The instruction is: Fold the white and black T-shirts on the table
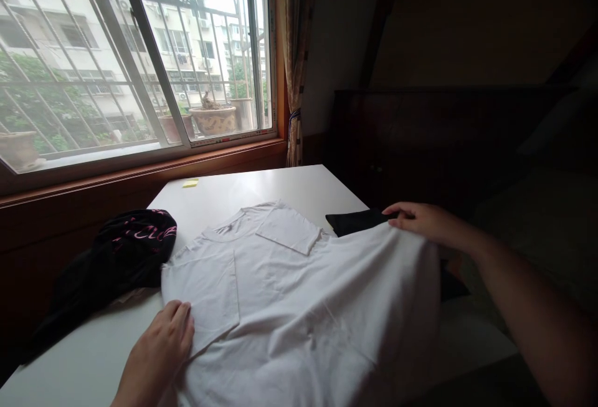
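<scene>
White shirt: here it is, the white shirt spread over the near part of the white table; collar pointing away from the person, body running down toward the camera; ripples cross the middle, and the right side rises off the surface.
Turned-in panels: two of them, one at the left, one near the collar at the right; they look like sleeves laid inward, which probably keeps them within the outline of the body.
Left hand: down at the shirt's left side, the left hand has its fingers close together and bent over the edge; it likely steadies that side; thumb hidden, so whether it pinches or merely presses, I cannot tell.
Right hand: out wide and up, the right hand is clamped on the shirt's far right edge, fingers curled over the cloth; that grip holds the fabric raised, and the spread between the hands seems to draw it into long slanting folds.
Black cloth: a dark piece just beyond the raised edge, near the right fingertips.
Black garment: pink-lettered and bunched at the table's left, beside the shirt; yellow note up at the far edge.
</scene>
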Demonstrator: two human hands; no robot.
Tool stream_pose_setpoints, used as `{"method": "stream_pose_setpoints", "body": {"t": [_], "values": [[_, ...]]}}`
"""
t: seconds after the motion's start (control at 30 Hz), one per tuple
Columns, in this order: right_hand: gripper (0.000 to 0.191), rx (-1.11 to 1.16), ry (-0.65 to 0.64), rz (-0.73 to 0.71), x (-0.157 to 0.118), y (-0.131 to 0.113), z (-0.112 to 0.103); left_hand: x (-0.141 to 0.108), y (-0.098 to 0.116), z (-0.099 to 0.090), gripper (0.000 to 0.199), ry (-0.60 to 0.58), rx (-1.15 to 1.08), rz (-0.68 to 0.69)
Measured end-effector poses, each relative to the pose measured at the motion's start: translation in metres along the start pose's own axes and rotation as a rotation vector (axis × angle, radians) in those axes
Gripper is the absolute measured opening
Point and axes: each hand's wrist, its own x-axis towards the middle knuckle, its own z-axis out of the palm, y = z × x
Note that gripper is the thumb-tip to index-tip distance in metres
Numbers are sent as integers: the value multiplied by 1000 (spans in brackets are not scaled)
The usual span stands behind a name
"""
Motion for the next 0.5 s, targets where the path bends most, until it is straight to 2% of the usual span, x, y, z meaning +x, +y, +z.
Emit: {"method": "stream_pose_setpoints", "body": {"t": [0.13, 0.33, 0.4, 0.5], "values": [[47, 11, 17, -32, 25, -6, -6, -19, 9, -1, 38, -118, 108, 30], [45, 35, 59, -25, 53, -13, 0, -48, 11, -8, 38, -188, 9, -8], [44, 61, 56, -26, 61, -11, 8, -45, 13, -13, 34, -206, -22, -66], [43, 86, 56, -39, 68, -2, 24, -20, 19, -23, 33, -184, -32, -102]]}}
